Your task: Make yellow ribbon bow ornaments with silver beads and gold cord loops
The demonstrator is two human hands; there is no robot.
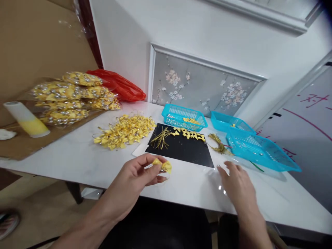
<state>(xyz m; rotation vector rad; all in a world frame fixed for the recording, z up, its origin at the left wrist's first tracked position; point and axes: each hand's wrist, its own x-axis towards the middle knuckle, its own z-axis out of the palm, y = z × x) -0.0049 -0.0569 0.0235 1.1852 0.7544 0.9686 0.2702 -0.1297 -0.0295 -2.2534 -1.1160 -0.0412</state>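
My left hand pinches a small yellow ribbon bow between thumb and fingers, just above the white table near its front edge. My right hand lies flat with fingers stretched out on a clear plastic sheet to the right, holding nothing. Beyond the hands lies a black mat with several yellow bows and thin gold wire ties on it.
A heap of finished yellow bows lies at left, with bagged bows on cardboard and a yellow-white roll. Three blue baskets stand at the back right. A red bag leans by the wall.
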